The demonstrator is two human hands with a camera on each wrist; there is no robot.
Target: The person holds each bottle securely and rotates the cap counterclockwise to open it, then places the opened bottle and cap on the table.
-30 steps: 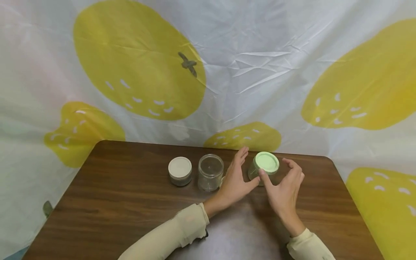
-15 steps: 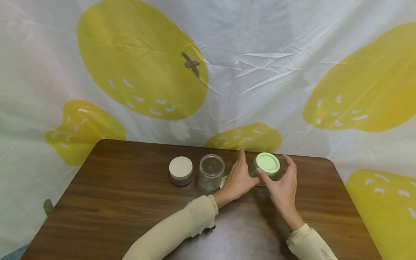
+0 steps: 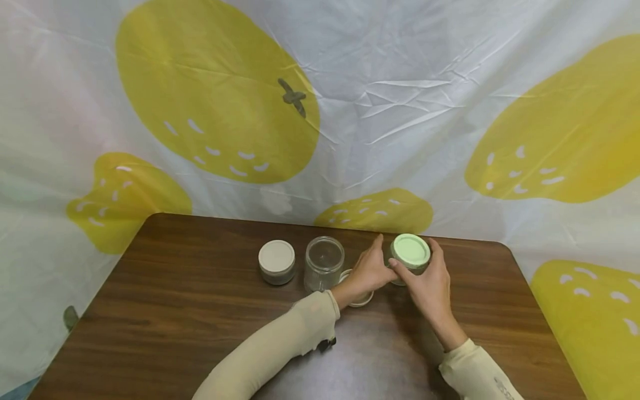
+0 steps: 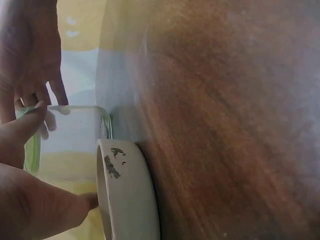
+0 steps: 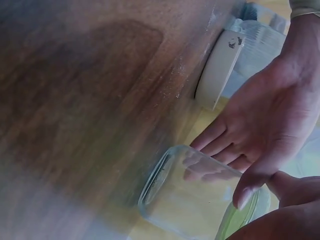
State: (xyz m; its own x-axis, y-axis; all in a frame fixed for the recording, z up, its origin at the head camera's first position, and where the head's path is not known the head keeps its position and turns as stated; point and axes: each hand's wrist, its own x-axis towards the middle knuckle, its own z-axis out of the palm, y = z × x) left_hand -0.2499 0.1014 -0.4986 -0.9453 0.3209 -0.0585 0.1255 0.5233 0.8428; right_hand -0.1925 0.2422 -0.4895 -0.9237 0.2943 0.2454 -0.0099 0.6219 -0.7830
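A clear glass jar with a pale green lid (image 3: 410, 250) stands near the back of the table, between both hands. My right hand (image 3: 431, 286) holds it from the right, thumb across the front of the lid and fingers along the right side. My left hand (image 3: 369, 273) lies along the left side with fingers fairly straight. In the right wrist view the left thumb (image 5: 245, 196) touches the rim of the green lid (image 5: 235, 220). Below my left wrist, a loose white lid (image 3: 362, 300) rests on the table; in the left wrist view this lid (image 4: 132, 195) shows smudged dark marks.
Left of the hands stands an uncovered ribbed glass jar (image 3: 325, 264), partly behind my left wrist. Farther left is a low jar with a white lid (image 3: 276, 261). The wooden table (image 3: 200, 311) meets a white curtain with yellow fruit shapes (image 3: 220, 100) at its back.
Both hands have come in closer around the green-lidded jar, the left one moving right and the right one moving left. More of the loose white lid shows. The jars stay about where they were.
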